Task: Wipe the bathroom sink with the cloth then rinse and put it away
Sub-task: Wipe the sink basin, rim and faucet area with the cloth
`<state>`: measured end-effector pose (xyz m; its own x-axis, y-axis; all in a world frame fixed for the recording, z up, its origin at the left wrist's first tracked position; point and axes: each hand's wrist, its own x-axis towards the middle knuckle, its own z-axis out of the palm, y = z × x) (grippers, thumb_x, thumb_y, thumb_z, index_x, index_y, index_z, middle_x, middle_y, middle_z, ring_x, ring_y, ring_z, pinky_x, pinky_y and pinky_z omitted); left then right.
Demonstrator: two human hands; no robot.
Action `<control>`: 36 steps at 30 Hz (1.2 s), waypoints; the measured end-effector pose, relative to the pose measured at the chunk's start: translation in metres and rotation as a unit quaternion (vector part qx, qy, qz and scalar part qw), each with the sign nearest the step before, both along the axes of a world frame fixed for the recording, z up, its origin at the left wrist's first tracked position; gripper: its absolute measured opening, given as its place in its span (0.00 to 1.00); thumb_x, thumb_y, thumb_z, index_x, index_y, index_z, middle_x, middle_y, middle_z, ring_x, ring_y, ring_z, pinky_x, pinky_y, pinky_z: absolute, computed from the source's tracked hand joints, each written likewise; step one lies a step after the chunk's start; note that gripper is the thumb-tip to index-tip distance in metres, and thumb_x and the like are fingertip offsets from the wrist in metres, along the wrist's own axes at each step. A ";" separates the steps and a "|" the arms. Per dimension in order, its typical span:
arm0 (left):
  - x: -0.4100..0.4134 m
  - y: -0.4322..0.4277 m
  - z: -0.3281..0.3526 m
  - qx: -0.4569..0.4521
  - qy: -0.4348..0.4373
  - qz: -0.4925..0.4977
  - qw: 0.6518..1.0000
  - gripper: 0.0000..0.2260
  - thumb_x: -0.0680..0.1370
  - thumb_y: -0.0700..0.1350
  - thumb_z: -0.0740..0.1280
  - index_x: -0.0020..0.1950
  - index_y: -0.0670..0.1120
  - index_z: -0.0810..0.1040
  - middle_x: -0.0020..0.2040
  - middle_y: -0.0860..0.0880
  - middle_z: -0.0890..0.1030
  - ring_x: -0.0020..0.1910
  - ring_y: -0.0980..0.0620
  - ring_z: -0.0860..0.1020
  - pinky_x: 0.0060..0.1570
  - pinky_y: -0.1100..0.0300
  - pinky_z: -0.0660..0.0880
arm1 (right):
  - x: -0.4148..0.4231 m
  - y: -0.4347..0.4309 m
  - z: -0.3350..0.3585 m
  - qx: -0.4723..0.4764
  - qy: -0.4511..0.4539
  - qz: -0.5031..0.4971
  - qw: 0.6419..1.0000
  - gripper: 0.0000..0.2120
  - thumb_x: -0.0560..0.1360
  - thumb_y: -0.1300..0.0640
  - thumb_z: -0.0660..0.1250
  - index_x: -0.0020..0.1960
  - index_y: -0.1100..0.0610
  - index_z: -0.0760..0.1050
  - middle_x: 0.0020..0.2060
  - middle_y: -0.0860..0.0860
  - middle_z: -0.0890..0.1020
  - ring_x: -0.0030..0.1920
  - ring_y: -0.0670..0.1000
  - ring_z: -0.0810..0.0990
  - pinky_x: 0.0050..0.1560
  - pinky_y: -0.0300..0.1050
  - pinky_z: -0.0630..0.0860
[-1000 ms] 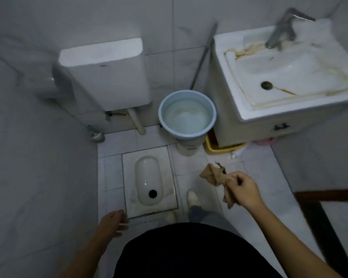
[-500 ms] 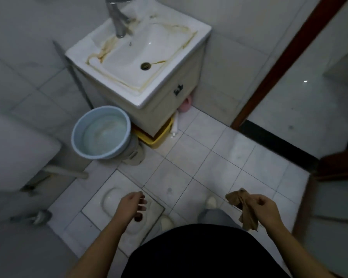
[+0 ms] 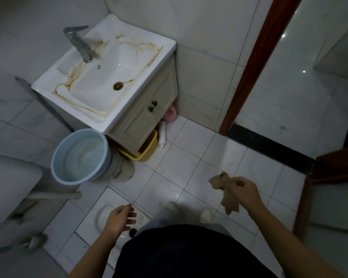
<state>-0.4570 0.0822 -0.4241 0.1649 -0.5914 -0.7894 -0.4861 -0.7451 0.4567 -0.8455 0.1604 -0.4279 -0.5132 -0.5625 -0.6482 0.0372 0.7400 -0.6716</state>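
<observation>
Fingers (image 3: 240,180) of the right hand (image 3: 247,190) pinch the cloth (image 3: 229,203); the left hand (image 3: 119,219) hangs loose, likely empty (blurry). No wiping yet: carry it to the sink (image 3: 100,91) at ten o'clock.

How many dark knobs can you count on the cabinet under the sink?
2: the upper knob and the lower knob sit close together where the cabinet doors meet; none seems hidden.

Small tiled bathroom: stained sink (image 3: 149,49), squat toilet (image 3: 103,214), water bucket (image 3: 56,157).

Right hand (image 3: 247,190) pinches a tan cloth (image 3: 226,194) above the tiles, well apart from the stained sink (image 3: 109,85).
</observation>
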 end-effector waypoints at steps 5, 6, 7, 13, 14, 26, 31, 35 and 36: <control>-0.026 -0.041 -0.001 0.007 -0.003 -0.002 1.000 0.13 0.83 0.47 0.62 0.53 0.38 0.80 0.49 0.37 0.85 0.43 0.40 0.82 0.41 0.54 0.74 | -0.022 -0.061 0.015 -0.033 -0.005 0.007 0.999 0.06 0.74 0.57 0.71 0.45 0.60 0.81 0.40 0.57 0.84 0.43 0.56 0.83 0.48 0.51 0.80; -0.033 -0.053 -0.004 0.005 0.001 -0.002 1.000 0.13 0.83 0.47 0.62 0.53 0.38 0.80 0.49 0.37 0.85 0.43 0.40 0.82 0.40 0.55 0.74 | -0.027 -0.072 0.016 -0.032 -0.002 0.009 0.999 0.06 0.74 0.56 0.71 0.45 0.59 0.81 0.40 0.57 0.85 0.43 0.56 0.83 0.48 0.51 0.80; -0.040 -0.067 -0.007 0.003 0.004 -0.005 1.000 0.13 0.83 0.46 0.62 0.53 0.38 0.80 0.49 0.37 0.85 0.42 0.41 0.82 0.40 0.55 0.74 | -0.032 -0.081 0.016 -0.027 0.001 0.011 1.000 0.06 0.74 0.56 0.71 0.45 0.59 0.81 0.40 0.56 0.84 0.43 0.56 0.83 0.48 0.51 0.80; -0.097 -0.153 -0.028 0.027 0.044 -0.043 0.998 0.14 0.84 0.46 0.62 0.54 0.35 0.79 0.47 0.36 0.83 0.40 0.41 0.79 0.37 0.56 0.72 | -0.071 -0.109 0.012 0.025 0.019 -0.020 0.999 0.08 0.76 0.54 0.71 0.48 0.60 0.81 0.42 0.58 0.84 0.44 0.56 0.83 0.45 0.49 0.78; -0.109 -0.168 -0.029 0.032 0.050 -0.062 0.996 0.15 0.84 0.46 0.61 0.55 0.35 0.79 0.47 0.37 0.83 0.40 0.42 0.79 0.38 0.56 0.72 | -0.078 -0.111 0.013 0.035 0.026 -0.024 0.999 0.08 0.76 0.53 0.70 0.48 0.58 0.81 0.42 0.56 0.84 0.44 0.55 0.83 0.43 0.48 0.78; -0.189 -0.317 0.003 -0.021 0.072 -0.108 0.991 0.13 0.84 0.47 0.60 0.55 0.40 0.79 0.51 0.39 0.83 0.44 0.43 0.81 0.42 0.55 0.75 | -0.157 -0.208 0.006 0.069 0.073 0.040 0.994 0.06 0.78 0.56 0.69 0.49 0.58 0.81 0.44 0.55 0.84 0.45 0.53 0.82 0.44 0.47 0.77; -0.170 -0.333 0.004 -0.016 0.044 0.000 0.999 0.14 0.85 0.49 0.59 0.54 0.41 0.79 0.51 0.39 0.83 0.44 0.43 0.81 0.44 0.53 0.76 | -0.158 -0.320 -0.002 0.034 0.042 0.146 0.988 0.10 0.78 0.60 0.70 0.48 0.68 0.79 0.40 0.60 0.82 0.38 0.52 0.78 0.40 0.43 0.74; -0.154 -0.315 0.014 -0.020 0.015 0.150 0.988 0.13 0.84 0.47 0.60 0.52 0.39 0.79 0.49 0.38 0.84 0.43 0.41 0.81 0.43 0.55 0.74 | -0.141 -0.429 -0.001 0.008 0.005 0.277 0.961 0.06 0.78 0.61 0.70 0.45 0.65 0.79 0.38 0.56 0.80 0.43 0.59 0.80 0.46 0.50 0.77; -0.150 -0.309 0.015 -0.022 0.010 0.181 0.983 0.13 0.84 0.46 0.60 0.52 0.38 0.79 0.49 0.38 0.84 0.43 0.41 0.81 0.43 0.54 0.74 | -0.134 -0.454 0.003 -0.003 0.003 0.322 0.947 0.04 0.77 0.62 0.70 0.44 0.62 0.80 0.38 0.55 0.81 0.44 0.58 0.80 0.48 0.50 0.76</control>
